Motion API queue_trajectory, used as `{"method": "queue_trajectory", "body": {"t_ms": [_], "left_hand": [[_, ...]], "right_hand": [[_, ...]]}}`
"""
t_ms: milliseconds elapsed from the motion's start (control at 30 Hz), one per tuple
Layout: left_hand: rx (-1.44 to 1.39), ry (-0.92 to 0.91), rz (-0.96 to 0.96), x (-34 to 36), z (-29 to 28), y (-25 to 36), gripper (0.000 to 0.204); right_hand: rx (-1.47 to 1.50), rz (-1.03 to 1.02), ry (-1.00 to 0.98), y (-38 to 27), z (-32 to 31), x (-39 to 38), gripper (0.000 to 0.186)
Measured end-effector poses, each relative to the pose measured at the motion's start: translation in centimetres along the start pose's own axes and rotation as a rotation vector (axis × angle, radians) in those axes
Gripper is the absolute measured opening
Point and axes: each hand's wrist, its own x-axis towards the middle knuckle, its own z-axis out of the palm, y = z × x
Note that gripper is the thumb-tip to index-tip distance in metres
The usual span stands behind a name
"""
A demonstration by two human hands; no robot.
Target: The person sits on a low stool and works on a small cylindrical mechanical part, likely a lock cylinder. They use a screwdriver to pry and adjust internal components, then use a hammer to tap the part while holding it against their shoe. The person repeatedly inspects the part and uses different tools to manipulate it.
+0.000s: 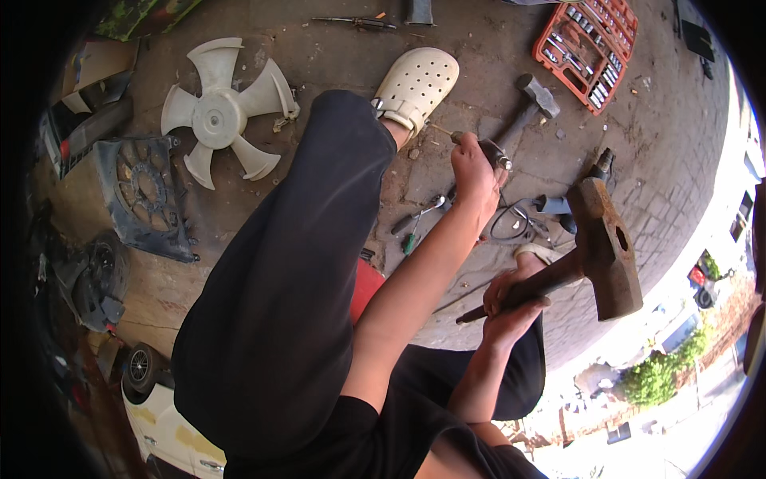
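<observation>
My left hand (pixel 476 174), at the centre-right, is closed around a small metal part (pixel 499 160) with a shiny stub end. Just beyond it a small sledgehammer (pixel 536 96) lies on the ground, its handle partly hidden by the hand. Lower right, my right hand (pixel 511 311) grips the handle of a large rusty hammer (pixel 608 247), whose head is raised toward the camera. Near my left hand lie a green-handled tool (pixel 408 243), a wrench (pixel 427 209) and a looped black hose (pixel 507 227). A dark cylindrical tool (pixel 554 203) is partly behind the big hammer head.
An orange socket case (pixel 582 52) is top right, a screwdriver (pixel 367 22) top centre. A white fan (pixel 214 120), black shroud (pixel 144 191) and car parts (pixel 96 279) lie left. A red object (pixel 363 283) is beneath me, beside my cream-clogged foot (pixel 415 88). A white car (pixel 159 423) is lower left.
</observation>
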Motion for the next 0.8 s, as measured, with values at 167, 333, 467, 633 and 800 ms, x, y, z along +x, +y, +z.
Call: {"method": "queue_trajectory", "body": {"t_ms": [167,333,467,633,800], "left_hand": [[-0.022,0.022,-0.017,0.1,0.2,0.0,0.044],[-0.053,0.063,-0.050,0.1,0.6,0.1,0.045],[-0.072,0.044,-0.046,0.4,0.6,0.3,0.046],[-0.086,0.020,-0.048,0.5,0.5,0.6,0.046],[-0.072,0.012,-0.048,0.5,1.0,1.1,0.043]], "right_hand": [[0.053,-0.002,0.035,-0.1,-0.3,0.2,0.090],[0.080,0.009,0.036,0.1,-0.5,0.6,0.099],[0.043,0.034,-0.020,-0.1,-0.4,0.9,0.085],[0.053,-0.073,0.026,-0.6,-0.1,2.1,0.075],[0.027,-0.124,0.040,-0.2,0.0,1.7,0.076]]}}
